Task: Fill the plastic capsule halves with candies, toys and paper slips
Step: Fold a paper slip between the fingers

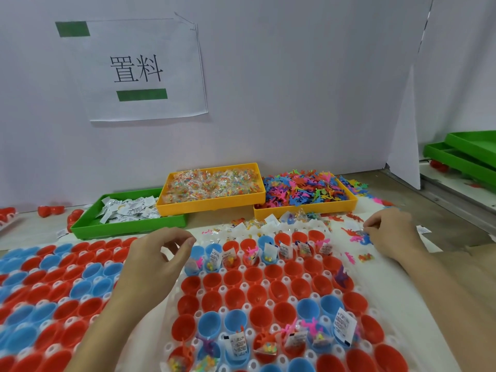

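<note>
Take the white capsule tray [418, 328] as the landmark. At its nearest edge a row of capsule halves [268, 347] is already loaded with candy packets, rubbery toys and printed slips, while the red and blue cups in the middle rows [257, 294] look empty, apart from one at the right end with a purple toy in it. The far row [268, 253] is filled as well, so in my judgement the work now is to fill the middle. Over the tray's far-left corner the left hand [158, 253] hovers with fingers loosely curled, thumb and forefinger narrowly apart; it seems to hold nothing, though the palm is hidden. Just off the tray's far-right corner the right hand [389, 232] reaches among loose toys [359, 238] scattered on the bench, fingertips pinched on something small; I cannot tell what. To do this step well, take one piece at a time and drop it squarely into an empty cup. Beyond the tray's far edge lie the supplies: the green tray of paper slips [88, 226] to the left, the yellow tray of candies [212, 204] behind the middle, the yellow tray of toys [306, 210] to the right.
</note>
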